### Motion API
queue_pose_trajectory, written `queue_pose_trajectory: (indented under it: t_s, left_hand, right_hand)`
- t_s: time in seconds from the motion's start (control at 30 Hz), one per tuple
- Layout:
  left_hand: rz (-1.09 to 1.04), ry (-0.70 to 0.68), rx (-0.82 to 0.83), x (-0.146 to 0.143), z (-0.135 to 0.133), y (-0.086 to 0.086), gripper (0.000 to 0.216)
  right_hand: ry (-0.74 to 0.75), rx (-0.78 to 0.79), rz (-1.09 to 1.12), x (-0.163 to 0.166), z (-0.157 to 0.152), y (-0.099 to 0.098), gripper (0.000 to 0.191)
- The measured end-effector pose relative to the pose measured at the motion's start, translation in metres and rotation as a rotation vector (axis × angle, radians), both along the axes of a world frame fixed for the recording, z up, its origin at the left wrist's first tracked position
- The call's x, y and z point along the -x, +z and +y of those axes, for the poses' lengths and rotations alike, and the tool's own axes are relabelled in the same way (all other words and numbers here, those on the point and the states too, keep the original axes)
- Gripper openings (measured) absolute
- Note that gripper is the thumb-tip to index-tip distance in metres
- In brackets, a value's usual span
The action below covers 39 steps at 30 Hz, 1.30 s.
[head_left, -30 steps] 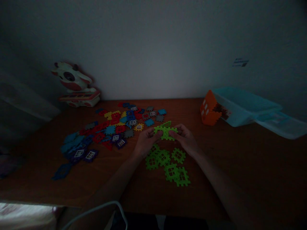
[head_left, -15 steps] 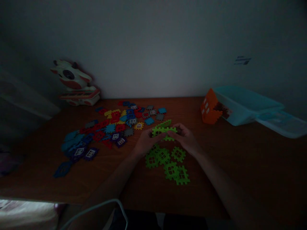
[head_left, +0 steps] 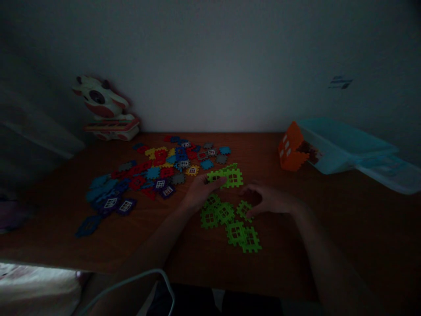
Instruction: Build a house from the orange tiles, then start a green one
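Note:
The scene is dim. My left hand [head_left: 200, 192] pinches the left side of a green assembly of joined window tiles [head_left: 230, 177], held just above the wooden table [head_left: 329, 219]. My right hand [head_left: 268, 199] has come down over the loose green tiles [head_left: 230, 221] lying in front of me; its curled fingertips touch one small green tile [head_left: 244, 209]. Several green tiles lie flat and overlapping between my forearms.
A spread of red, blue, yellow, grey and purple tiles [head_left: 154, 173] covers the table's left half. A cow-shaped toy [head_left: 105, 109] stands at the back left against the wall. An orange tile house [head_left: 289, 151] and a pale blue plastic box [head_left: 342, 147] sit back right.
My right hand let go of the green assembly and dropped down and right onto a loose green tile. The left hand kept the assembly, which now shows its window faces.

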<state>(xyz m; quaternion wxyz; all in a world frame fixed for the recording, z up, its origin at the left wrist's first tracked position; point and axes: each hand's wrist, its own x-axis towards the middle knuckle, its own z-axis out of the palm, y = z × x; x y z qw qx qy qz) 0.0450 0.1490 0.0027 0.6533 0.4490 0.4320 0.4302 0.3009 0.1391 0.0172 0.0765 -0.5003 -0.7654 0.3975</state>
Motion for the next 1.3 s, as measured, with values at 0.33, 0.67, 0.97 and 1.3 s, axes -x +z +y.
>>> queue_pose_trajectory:
  t_s: [0.33, 0.67, 0.97, 1.3]
  left_hand:
    - [-0.076, 0.059, -0.040, -0.002, -0.002, -0.002, 0.035]
    - [-0.261, 0.091, 0.130, -0.006, -0.002, 0.011, 0.038]
    - [-0.287, 0.139, 0.109, -0.006, -0.001, 0.010, 0.039]
    - [-0.195, 0.104, 0.084, -0.007, -0.001, 0.009, 0.036]
  right_hand:
    - [0.030, -0.015, -0.126, 0.012, -0.008, 0.012, 0.060]
    - [-0.237, -0.086, 0.396, 0.007, 0.006, -0.013, 0.050]
    - [-0.594, -0.134, 0.611, 0.013, 0.010, 0.000, 0.039]
    - [-0.593, 0.018, 0.892, 0.026, 0.009, -0.002, 0.042]
